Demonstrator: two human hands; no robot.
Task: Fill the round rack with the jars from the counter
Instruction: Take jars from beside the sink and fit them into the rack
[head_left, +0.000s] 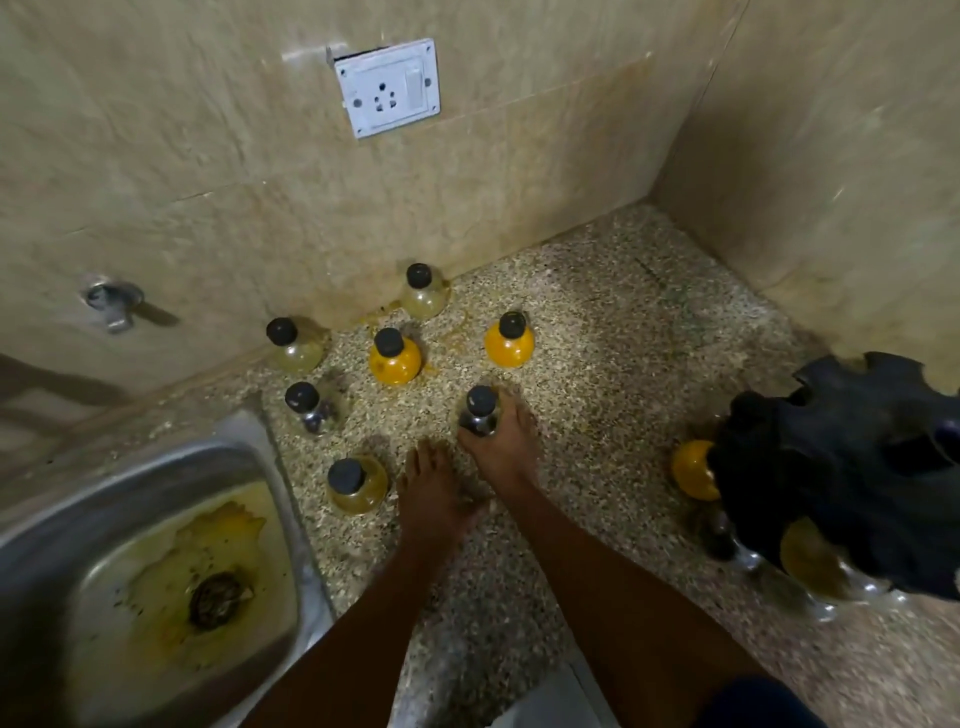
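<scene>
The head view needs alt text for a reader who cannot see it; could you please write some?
A person's right hand grips a dark-filled jar on a speckled counter, the left hand open beside it. Six more black-capped jars stand near the wall; a black round rack holding jars sits right, a steel sink left.

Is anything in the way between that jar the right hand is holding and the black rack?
Nothing visible. The right hand grips the dark jar, and only bare counter lies between it and the round rack at the right.
</scene>
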